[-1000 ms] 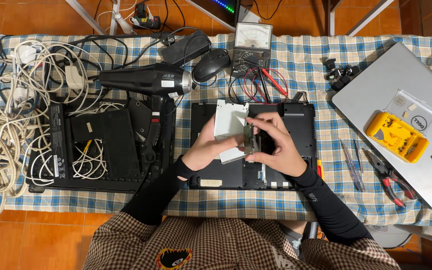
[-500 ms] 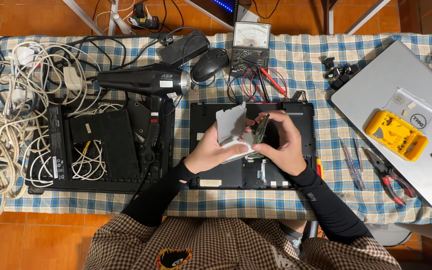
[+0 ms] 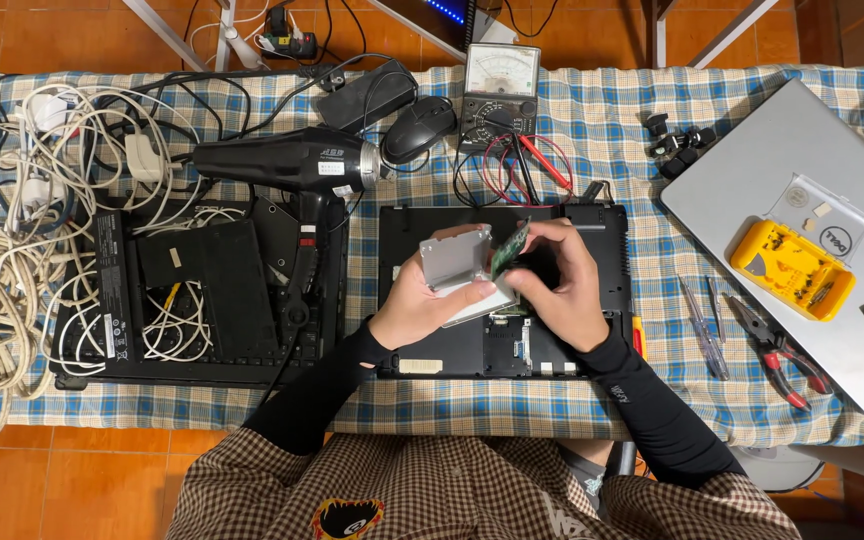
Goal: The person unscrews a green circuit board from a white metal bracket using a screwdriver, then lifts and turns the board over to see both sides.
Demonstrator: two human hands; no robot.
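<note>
My left hand (image 3: 422, 305) holds a flat silver metal drive caddy (image 3: 457, 258), tilted up over an opened black laptop base (image 3: 592, 335). Right beside it, my right hand (image 3: 562, 285) pinches a small green circuit board (image 3: 510, 250) that stands on edge against the caddy's right side. Both hands hover above the middle of the laptop base, where a bare slot and connectors show under them. Black sleeves cover both forearms.
A black hair dryer (image 3: 292, 165) lies over a second opened black laptop (image 3: 202, 290) at left, amid tangled white cables (image 3: 2, 260). A mouse (image 3: 417, 128) and multimeter (image 3: 500, 85) sit behind. Right: screwdrivers (image 3: 702, 325), red pliers (image 3: 777, 350), yellow screw box (image 3: 792, 268) on a silver laptop (image 3: 762, 180).
The silver caddy has been lifted and tipped more upright in my left hand. My right hand has raised the green board on edge beside it.
</note>
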